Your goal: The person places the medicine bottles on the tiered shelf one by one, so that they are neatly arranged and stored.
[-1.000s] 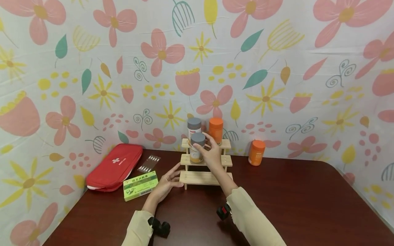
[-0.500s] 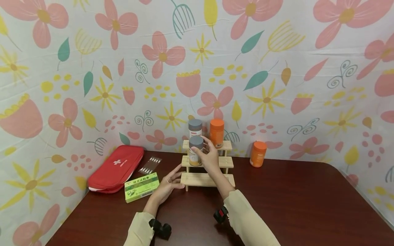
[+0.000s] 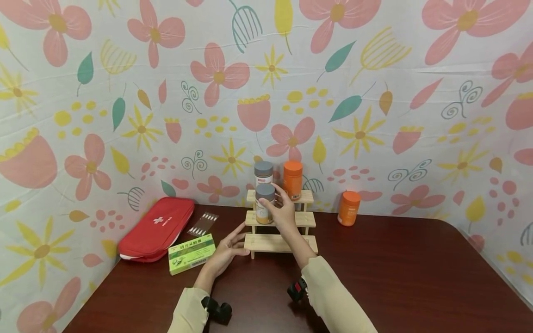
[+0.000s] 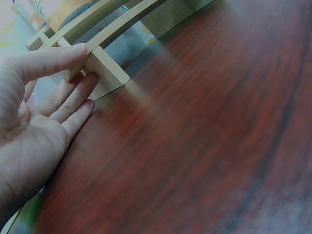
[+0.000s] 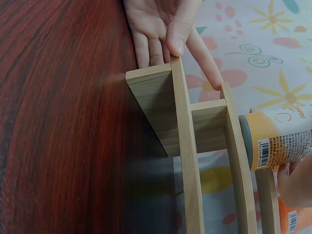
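On the three-tier wooden stand [image 3: 281, 243], a white and yellow supplement bottle with a grey lid [image 3: 265, 203] stands upright at the left of the middle step. My right hand [image 3: 284, 213] holds this bottle from its right side, thumb in front. In the right wrist view, the bottle's base [image 5: 246, 141] appears against the middle step. My left hand [image 3: 223, 253] grips the stand's left end. In the left wrist view, its thumb [image 4: 73, 53] lies on the lowest step's corner and other fingers lie beside the leg. Another grey-lidded bottle [image 3: 263, 171] and an orange bottle [image 3: 293, 179] occupy the top step.
Another orange bottle [image 3: 349, 208] stands on the dark wooden table [image 3: 399, 277] to the right. Left of the stand lie a red first-aid pouch [image 3: 157, 227], a green medicine box [image 3: 192, 254] and a clear pack of swabs [image 3: 203, 224]. A flowered cloth [image 3: 358, 92] hangs behind.
My right hand has lowered the grey-lidded bottle slightly onto the middle step in the first half second. Since then hardly anything differs; my left hand stays at the stand.
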Tool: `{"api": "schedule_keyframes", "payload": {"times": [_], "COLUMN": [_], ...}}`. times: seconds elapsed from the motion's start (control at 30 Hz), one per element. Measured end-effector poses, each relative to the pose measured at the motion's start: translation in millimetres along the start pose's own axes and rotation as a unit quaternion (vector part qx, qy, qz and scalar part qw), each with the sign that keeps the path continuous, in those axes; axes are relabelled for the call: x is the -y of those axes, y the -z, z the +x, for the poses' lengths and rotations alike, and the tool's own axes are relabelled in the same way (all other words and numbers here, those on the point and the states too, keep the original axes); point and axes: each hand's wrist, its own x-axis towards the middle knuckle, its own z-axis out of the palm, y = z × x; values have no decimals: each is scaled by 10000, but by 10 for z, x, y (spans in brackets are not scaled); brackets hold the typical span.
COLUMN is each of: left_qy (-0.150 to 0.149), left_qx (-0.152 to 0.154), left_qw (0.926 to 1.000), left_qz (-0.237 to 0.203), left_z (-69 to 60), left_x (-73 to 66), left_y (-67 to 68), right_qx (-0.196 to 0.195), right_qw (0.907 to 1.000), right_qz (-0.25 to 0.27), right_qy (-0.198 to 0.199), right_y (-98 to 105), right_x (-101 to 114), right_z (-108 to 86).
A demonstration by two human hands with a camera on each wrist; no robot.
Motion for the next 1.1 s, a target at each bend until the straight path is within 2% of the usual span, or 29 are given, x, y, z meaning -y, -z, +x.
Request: {"api": "schedule_keyframes", "payload": {"times": [0.47, 0.7, 1.1], "left_qy": [-27, -72, -124], "left_qx": [-12, 0, 23], "left_qw": [10000, 10000, 9999], "left_qz": [-7, -25, -117], "left_z": [-7, 8, 4], "left_x": [24, 32, 16], "left_y": [7, -9, 16], "right_qx": [-16, 10, -193], "right_qw": [9998, 9999, 9995], "right_qz": [30, -128, 245], "right_qy": [200, 17, 102], "right_y": [5, 65, 225], "right_x": [-57, -83, -50], "right_z": [28, -3, -94]}}
